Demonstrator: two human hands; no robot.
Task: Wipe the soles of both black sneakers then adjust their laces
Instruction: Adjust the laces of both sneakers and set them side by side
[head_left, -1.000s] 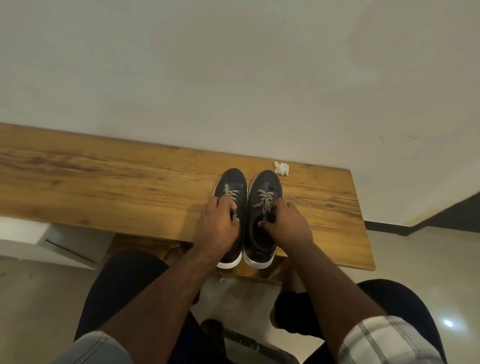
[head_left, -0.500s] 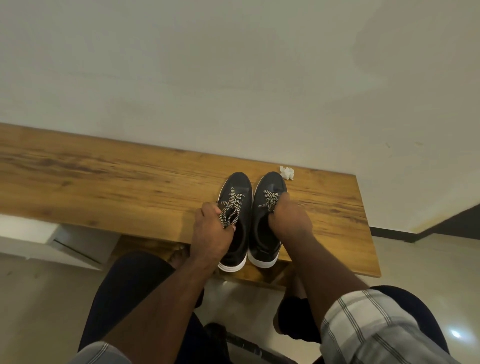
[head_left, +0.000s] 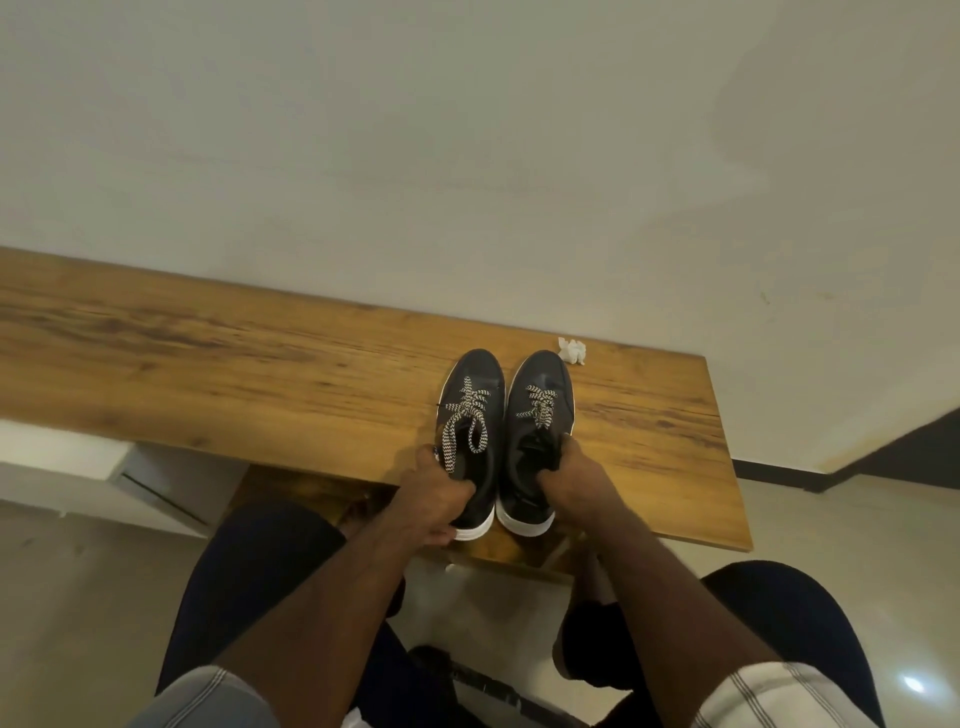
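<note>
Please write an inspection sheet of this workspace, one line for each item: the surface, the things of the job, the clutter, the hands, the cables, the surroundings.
Surface: wooden bench against a pale wall.
Job's things: left sneaker and right sneaker stand side by side, toes to the wall, near the front edge; black-and-white laces loose on the left one.
Clutter: crumpled white tissue beyond the right sneaker's toe.
Hands: left hand grips the left sneaker's heel; right hand grips the right sneaker's collar.
Cables: nothing seen.
Surroundings: glossy tiled floor.
</note>
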